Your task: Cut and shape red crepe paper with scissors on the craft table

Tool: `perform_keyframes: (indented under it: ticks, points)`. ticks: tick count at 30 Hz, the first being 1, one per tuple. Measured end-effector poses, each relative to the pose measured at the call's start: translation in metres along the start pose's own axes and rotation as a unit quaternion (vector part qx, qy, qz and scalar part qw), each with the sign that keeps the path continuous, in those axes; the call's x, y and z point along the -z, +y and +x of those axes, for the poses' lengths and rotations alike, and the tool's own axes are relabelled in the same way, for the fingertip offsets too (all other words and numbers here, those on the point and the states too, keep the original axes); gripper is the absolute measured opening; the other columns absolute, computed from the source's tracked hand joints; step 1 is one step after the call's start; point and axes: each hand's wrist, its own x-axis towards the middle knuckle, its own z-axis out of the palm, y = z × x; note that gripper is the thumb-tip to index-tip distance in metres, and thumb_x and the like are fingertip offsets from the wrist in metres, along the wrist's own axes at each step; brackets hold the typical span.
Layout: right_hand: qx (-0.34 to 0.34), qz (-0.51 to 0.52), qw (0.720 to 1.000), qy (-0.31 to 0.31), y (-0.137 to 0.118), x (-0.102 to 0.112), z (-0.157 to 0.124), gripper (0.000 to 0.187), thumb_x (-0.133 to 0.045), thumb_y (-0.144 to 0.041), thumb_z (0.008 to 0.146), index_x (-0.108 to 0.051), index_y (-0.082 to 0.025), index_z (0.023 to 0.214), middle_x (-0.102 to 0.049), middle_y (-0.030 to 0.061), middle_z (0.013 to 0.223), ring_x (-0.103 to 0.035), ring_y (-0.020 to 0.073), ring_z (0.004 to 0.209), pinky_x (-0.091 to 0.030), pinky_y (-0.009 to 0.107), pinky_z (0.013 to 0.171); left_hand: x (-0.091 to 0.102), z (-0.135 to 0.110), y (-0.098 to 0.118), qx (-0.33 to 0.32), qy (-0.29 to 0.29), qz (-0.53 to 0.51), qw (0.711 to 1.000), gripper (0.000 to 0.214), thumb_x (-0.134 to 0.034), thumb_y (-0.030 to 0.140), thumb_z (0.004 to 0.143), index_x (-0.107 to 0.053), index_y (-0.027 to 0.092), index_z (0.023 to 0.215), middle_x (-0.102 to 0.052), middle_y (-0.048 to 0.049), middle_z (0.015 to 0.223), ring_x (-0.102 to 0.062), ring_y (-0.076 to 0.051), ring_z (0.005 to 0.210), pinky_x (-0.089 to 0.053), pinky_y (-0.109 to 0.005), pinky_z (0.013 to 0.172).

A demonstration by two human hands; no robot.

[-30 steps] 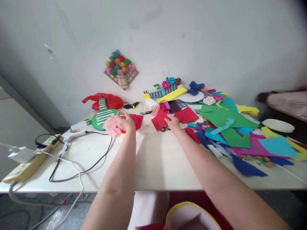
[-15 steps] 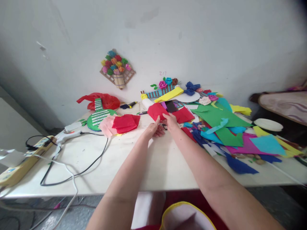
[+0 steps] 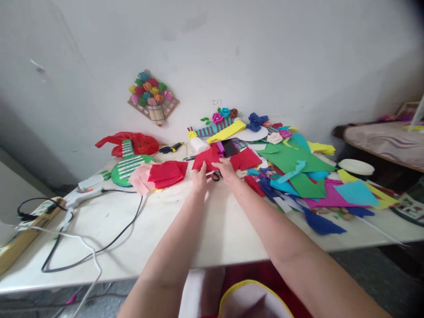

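Together, left hand (image 3: 199, 176) and right hand (image 3: 226, 170) pinch red paper (image 3: 206, 158) beside scissors (image 3: 215, 176)

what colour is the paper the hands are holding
The paper is red; head view.

I am working in bright, even daylight with no hard glare. The white wall (image 3: 265, 53) is brightest at centre and right and falls to grey along the left edge. My forearms (image 3: 172, 247) cast only a faint, soft shadow on the pale table (image 3: 218, 221) between them. The top right corner is vignetted dark. The wide lens bows the table's near edge and smears the margins. The left hand (image 3: 199, 176), the right hand (image 3: 227, 170) and the red paper (image 3: 205, 158) they pinch look slightly soft.
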Motion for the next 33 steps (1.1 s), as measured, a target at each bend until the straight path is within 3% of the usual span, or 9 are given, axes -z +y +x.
perform_keyframes:
  ticks: [5, 8, 15, 20, 26, 33]
  points:
    - [-0.021, -0.046, 0.996, -0.073, 0.004, 0.001, 0.000, 0.023, -0.066, -0.030, 0.053, -0.060, -0.013, 0.068, -0.062, -0.0012, 0.059, -0.054, 0.0125, 0.059, -0.042, 0.025, 0.062, 0.008, 0.004, -0.001, -0.012, 0.021, -0.046, 0.999, 0.032, -0.062, 0.039, 0.067, -0.061, 0.015, 0.088, -0.065, -0.0058, 0.081, -0.062, -0.017, 0.076, -0.049, -0.030, 0.068]
    - [-0.038, -0.043, 0.995, -0.085, 0.002, 0.001, -0.002, 0.025, -0.067, -0.034, 0.055, -0.060, -0.013, 0.068, -0.060, -0.0007, 0.055, -0.055, 0.0136, 0.058, -0.042, 0.025, 0.058, 0.014, 0.006, -0.002, -0.013, 0.014, -0.064, 0.998, 0.033, -0.065, 0.037, 0.065, -0.062, 0.017, 0.091, -0.066, -0.0051, 0.086, -0.062, -0.018, 0.082, -0.048, -0.029, 0.070]
    - [-0.015, 0.013, 0.999, 0.048, -0.002, 0.012, 0.006, 0.029, -0.064, -0.043, 0.059, -0.057, -0.016, 0.067, -0.057, -0.0016, 0.051, -0.054, 0.0136, 0.051, -0.040, 0.024, 0.049, 0.029, 0.011, -0.005, 0.029, -0.083, -0.031, 0.996, 0.040, -0.070, 0.037, 0.059, -0.063, 0.012, 0.089, -0.067, -0.0088, 0.085, -0.063, -0.021, 0.078, -0.048, -0.030, 0.067]
    - [-0.012, -0.005, 0.999, 0.053, -0.003, 0.021, 0.009, 0.024, -0.069, -0.035, 0.053, -0.055, -0.017, 0.061, -0.056, -0.0034, 0.047, -0.054, 0.0126, 0.048, -0.040, 0.023, 0.047, 0.031, 0.017, -0.010, 0.025, -0.038, -0.045, 0.998, 0.038, -0.072, 0.035, 0.058, -0.063, 0.015, 0.089, -0.067, -0.0065, 0.083, -0.063, -0.020, 0.081, -0.049, -0.030, 0.072]
    - [-0.035, -0.019, 0.999, -0.030, -0.009, 0.022, 0.004, 0.021, -0.069, -0.030, 0.054, -0.060, -0.014, 0.063, -0.052, -0.0037, 0.042, -0.047, 0.0095, 0.041, -0.035, 0.021, 0.043, 0.031, 0.021, -0.012, 0.000, -0.019, -0.085, 0.996, 0.033, -0.072, 0.033, 0.057, -0.061, 0.015, 0.083, -0.067, -0.0071, 0.085, -0.063, -0.021, 0.081, -0.049, -0.034, 0.077]
    - [-0.038, -0.054, 0.997, -0.026, 0.000, 0.031, 0.009, 0.029, -0.068, -0.041, 0.059, -0.062, -0.014, 0.068, -0.053, -0.0040, 0.043, -0.044, 0.0084, 0.037, -0.034, 0.021, 0.040, 0.039, 0.026, -0.014, 0.013, -0.006, -0.100, 0.995, 0.032, -0.072, 0.030, 0.059, -0.060, 0.017, 0.086, -0.067, -0.0058, 0.087, -0.063, -0.019, 0.084, -0.049, -0.033, 0.079]
